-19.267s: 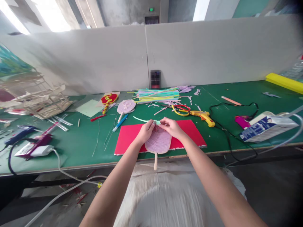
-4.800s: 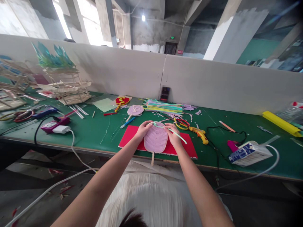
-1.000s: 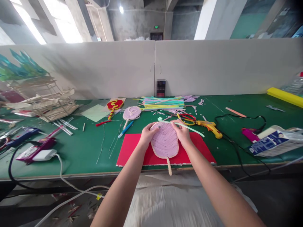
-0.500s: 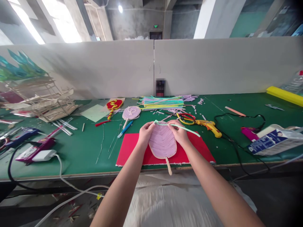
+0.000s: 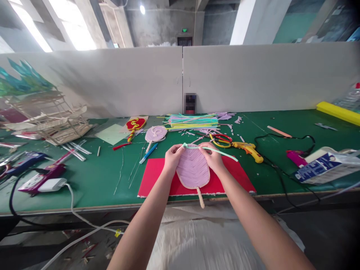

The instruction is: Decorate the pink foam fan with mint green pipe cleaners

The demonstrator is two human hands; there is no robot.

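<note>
A lilac fan (image 5: 193, 168) with a pale rim and a short handle lies over a red board (image 5: 156, 178), its handle reaching past the table's front edge. My left hand (image 5: 173, 154) is closed at the fan's upper left edge, pinching it beside a small mint-green curl. From that curl a mint-green pipe cleaner (image 5: 222, 152) runs along the top rim and sticks out freely to the right. At the upper right edge, my right hand (image 5: 212, 155) pinches the pipe cleaner against the rim. Some fingertips are hidden behind the fan.
Behind the board lies a bundle of coloured pipe cleaners (image 5: 194, 122). Scissors (image 5: 222, 139) and a yellow glue gun (image 5: 250, 150) rest to the right, with black cable beyond. A smaller lilac fan (image 5: 155, 134), a blue pen (image 5: 148, 153) and a purple power strip (image 5: 42, 180) are leftward.
Almost nothing differs. Both hands keep their grip at the fan's top edge, and the free end of the pipe cleaner has dipped very slightly.
</note>
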